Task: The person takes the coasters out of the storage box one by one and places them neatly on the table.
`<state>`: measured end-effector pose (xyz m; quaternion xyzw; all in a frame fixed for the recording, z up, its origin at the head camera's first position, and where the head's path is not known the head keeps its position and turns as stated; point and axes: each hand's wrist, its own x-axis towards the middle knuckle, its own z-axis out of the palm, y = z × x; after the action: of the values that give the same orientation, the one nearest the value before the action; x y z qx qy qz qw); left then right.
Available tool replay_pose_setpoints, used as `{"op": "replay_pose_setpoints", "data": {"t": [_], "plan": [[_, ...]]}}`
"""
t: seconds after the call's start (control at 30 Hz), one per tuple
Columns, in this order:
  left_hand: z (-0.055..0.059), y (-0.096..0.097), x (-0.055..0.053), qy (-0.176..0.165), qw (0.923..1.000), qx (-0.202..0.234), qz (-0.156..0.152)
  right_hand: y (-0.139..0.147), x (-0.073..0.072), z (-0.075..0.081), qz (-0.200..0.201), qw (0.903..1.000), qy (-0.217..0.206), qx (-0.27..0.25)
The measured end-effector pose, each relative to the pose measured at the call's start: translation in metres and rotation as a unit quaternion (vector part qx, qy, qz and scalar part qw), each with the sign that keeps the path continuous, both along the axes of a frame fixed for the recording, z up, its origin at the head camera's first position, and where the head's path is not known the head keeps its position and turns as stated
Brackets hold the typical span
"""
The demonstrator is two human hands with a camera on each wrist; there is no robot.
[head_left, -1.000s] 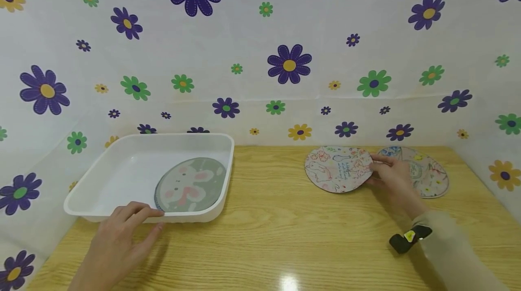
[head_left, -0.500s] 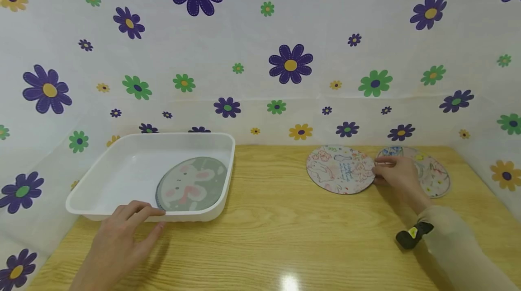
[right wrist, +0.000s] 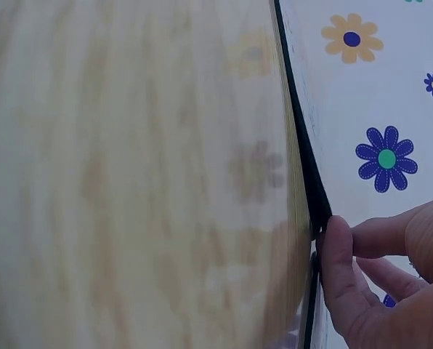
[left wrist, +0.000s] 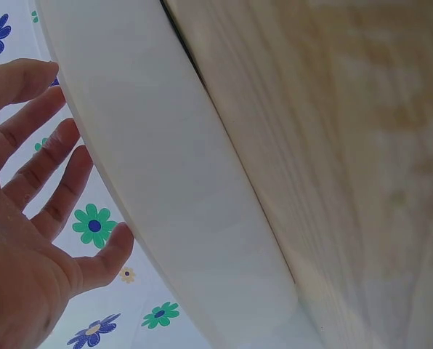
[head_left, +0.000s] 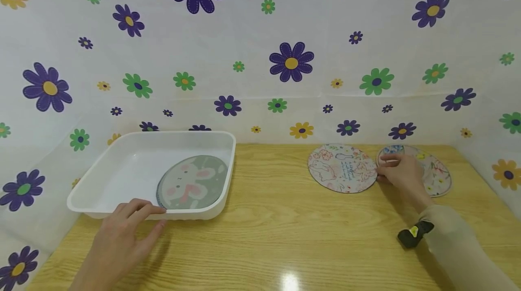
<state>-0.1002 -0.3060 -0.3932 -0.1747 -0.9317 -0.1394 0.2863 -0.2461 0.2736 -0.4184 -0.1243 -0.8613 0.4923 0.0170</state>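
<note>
"Where's the pink mat point(head_left: 342, 169)?"

"I have it flat on the worktop point(head_left: 264, 237), to the right, its right edge pinched between thumb and fingers of the right hand point(head_left: 400, 173). My right wrist view gives it nearly edge-on: a dark rim and little else. Its blue lettering is too small for me to read."

"Anything under that hand?"

"The flowered mat point(head_left: 439, 176), partly covered; I lose its middle behind the fingers. It's just beside the pink one, and I can't tell whether they touch."

"And the left hand point(head_left: 122, 237)?"

"Well apart from the right one and from the pink mat, fingers relaxed, tips resting on the near rim of the tray point(head_left: 126, 182). Its wrist camera shows me mostly the tray's outer wall and blurred wood."

"What's in the tray?"

"The grey mat point(head_left: 195, 182), rabbit print up, at the right end; the near rim hides its bottom edge."

"Behind all that?"

"The flowered backdrop point(head_left: 244, 33), its topmost big purple flower cut off by my frame."
</note>
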Motion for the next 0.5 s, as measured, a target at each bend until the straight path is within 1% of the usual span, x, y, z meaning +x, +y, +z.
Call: {"op": "replay_pose_setpoints", "data": {"t": [0.07, 0.2, 0.27, 0.33, 0.4, 0.47, 0.5], "plan": [[0.0005, -0.0002, 0.0, -0.001, 1.0, 0.0, 0.002, 0.0006, 0.0003, -0.0001, 0.0, 1.0, -0.001, 0.001], [0.0013, 0.0002, 0.0002, -0.001, 1.0, -0.001, 0.003, 0.0019, 0.0009, -0.0004, -0.001, 0.9984, 0.002, 0.056], [0.0015, 0.0007, 0.0004, -0.002, 1.0, -0.002, 0.003, 0.0012, 0.0018, 0.0002, 0.007, 0.9965, 0.002, 0.083], [0.0015, 0.001, 0.0005, -0.002, 1.0, -0.003, 0.003, 0.0002, 0.0027, 0.0016, 0.027, 0.9948, 0.001, 0.099], [0.0014, 0.0009, 0.0004, 0.0, 1.0, -0.004, 0.002, -0.0023, 0.0041, 0.0036, 0.055, 0.9922, 0.003, 0.111], [0.0013, 0.0007, 0.0003, 0.0, 1.0, -0.004, 0.002, -0.0051, 0.0061, 0.006, 0.083, 0.9879, 0.011, 0.13], [0.0013, 0.0007, 0.0002, 0.001, 1.0, -0.004, 0.002, -0.0064, 0.0069, 0.0067, 0.097, 0.9843, 0.018, 0.146]]}}
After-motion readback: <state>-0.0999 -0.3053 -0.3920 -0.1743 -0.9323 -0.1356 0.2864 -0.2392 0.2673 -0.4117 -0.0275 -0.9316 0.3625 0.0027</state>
